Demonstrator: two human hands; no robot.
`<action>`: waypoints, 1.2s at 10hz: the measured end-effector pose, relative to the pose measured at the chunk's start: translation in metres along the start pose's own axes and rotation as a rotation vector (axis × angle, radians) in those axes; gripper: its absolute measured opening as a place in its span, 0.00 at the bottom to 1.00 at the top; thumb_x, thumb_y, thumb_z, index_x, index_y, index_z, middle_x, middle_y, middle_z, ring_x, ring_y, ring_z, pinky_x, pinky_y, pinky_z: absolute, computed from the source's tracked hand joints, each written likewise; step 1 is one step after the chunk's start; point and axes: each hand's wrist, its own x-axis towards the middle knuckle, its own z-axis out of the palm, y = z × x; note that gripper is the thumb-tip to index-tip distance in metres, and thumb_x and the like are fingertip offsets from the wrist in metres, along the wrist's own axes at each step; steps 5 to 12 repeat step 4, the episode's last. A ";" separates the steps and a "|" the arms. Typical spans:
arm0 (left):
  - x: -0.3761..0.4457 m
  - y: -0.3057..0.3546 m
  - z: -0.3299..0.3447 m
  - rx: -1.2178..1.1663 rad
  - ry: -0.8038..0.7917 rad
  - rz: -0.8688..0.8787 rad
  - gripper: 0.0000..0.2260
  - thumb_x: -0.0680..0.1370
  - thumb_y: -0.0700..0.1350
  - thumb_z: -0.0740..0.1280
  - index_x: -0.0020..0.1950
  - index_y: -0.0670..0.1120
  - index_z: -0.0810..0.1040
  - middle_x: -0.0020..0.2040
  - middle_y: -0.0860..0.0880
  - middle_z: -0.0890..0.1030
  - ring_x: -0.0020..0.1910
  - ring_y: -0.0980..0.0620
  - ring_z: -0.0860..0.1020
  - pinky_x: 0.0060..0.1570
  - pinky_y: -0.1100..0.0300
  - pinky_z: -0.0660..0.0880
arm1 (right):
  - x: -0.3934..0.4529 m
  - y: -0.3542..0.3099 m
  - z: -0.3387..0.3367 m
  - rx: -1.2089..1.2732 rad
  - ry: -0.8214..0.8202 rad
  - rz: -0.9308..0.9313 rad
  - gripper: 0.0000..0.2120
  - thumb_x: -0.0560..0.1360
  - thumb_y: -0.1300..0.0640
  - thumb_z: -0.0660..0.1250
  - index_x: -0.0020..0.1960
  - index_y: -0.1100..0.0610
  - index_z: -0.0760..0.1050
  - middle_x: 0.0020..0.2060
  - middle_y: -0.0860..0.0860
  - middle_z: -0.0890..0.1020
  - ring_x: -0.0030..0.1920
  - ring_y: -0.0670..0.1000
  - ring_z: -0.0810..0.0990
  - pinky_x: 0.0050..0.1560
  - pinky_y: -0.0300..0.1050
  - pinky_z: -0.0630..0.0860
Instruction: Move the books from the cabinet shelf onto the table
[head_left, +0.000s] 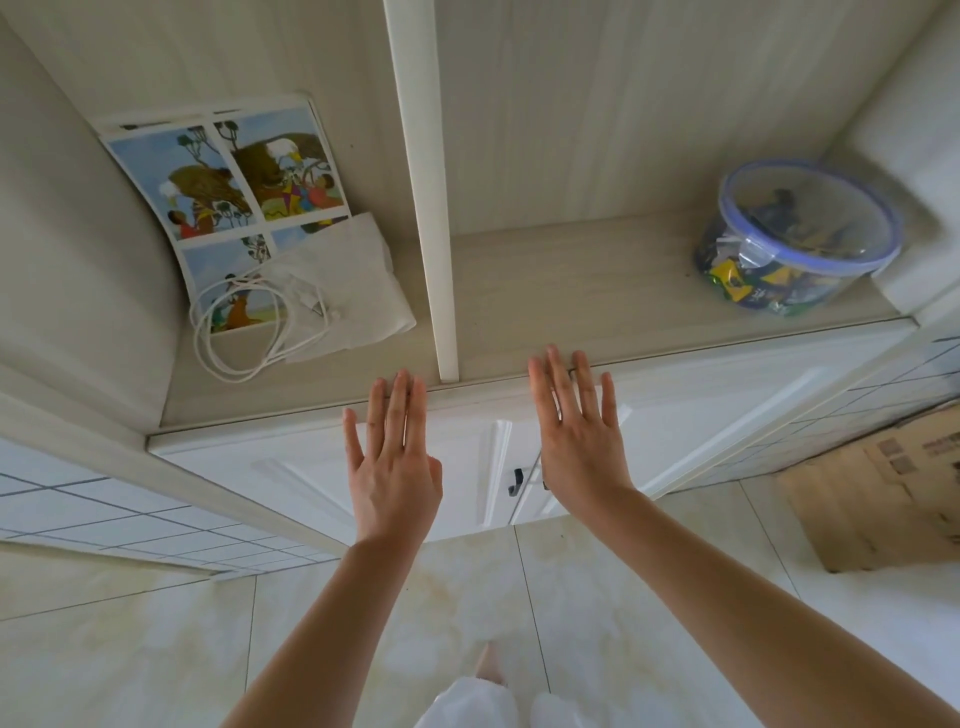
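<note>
Both the left hand (392, 457) and right hand (576, 431) reach toward the cabinet shelf (545, 291), fingers straight, holding nothing. The picture book (223, 176) lies far left under a cloth (353, 270) and cable (244, 332), apparently not yet moved.

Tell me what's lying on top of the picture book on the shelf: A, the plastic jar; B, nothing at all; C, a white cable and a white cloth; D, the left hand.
C: the coiled white cable and the white cloth overlap the lower part of the picture book. The jar stands in the other compartment, and both hands are at the shelf's front edge.
</note>
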 end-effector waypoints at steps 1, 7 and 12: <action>0.001 0.004 -0.007 0.008 -0.055 -0.020 0.40 0.70 0.38 0.67 0.79 0.44 0.53 0.79 0.47 0.57 0.79 0.46 0.53 0.76 0.41 0.50 | 0.001 -0.001 -0.004 0.015 -0.044 0.006 0.50 0.64 0.67 0.69 0.79 0.59 0.45 0.79 0.59 0.48 0.77 0.64 0.47 0.74 0.64 0.48; -0.037 0.029 -0.036 0.026 -0.247 -0.009 0.36 0.77 0.43 0.63 0.80 0.45 0.46 0.80 0.45 0.44 0.79 0.43 0.42 0.76 0.47 0.48 | -0.077 -0.005 -0.009 0.049 -0.048 -0.051 0.34 0.73 0.61 0.66 0.76 0.62 0.58 0.78 0.59 0.56 0.76 0.67 0.51 0.73 0.67 0.52; -0.037 0.029 -0.036 0.026 -0.247 -0.009 0.36 0.77 0.43 0.63 0.80 0.45 0.46 0.80 0.45 0.44 0.79 0.43 0.42 0.76 0.47 0.48 | -0.077 -0.005 -0.009 0.049 -0.048 -0.051 0.34 0.73 0.61 0.66 0.76 0.62 0.58 0.78 0.59 0.56 0.76 0.67 0.51 0.73 0.67 0.52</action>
